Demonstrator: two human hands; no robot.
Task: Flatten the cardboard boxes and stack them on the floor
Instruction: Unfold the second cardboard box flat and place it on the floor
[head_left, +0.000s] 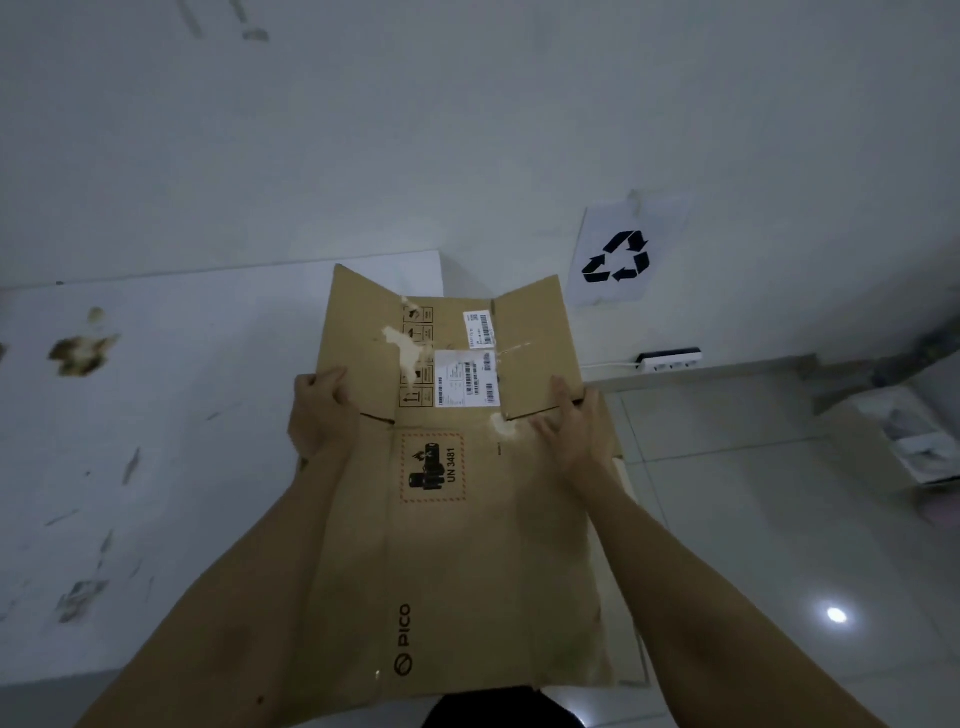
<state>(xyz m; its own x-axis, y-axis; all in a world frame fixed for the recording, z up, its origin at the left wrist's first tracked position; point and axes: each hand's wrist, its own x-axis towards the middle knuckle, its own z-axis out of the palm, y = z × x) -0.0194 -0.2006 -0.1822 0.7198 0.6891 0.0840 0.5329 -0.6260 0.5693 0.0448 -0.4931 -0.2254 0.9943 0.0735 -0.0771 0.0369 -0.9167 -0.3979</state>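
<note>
Flattened box (467, 545): left hand (319, 410) grips edge, right hand (574, 431) presses flat.

Both bare forearms reach forward, the left hand (321, 410) curling its fingers over the box (467, 545) edge while the right hand (574, 423) lies flat, fingers spread, on top.
</note>
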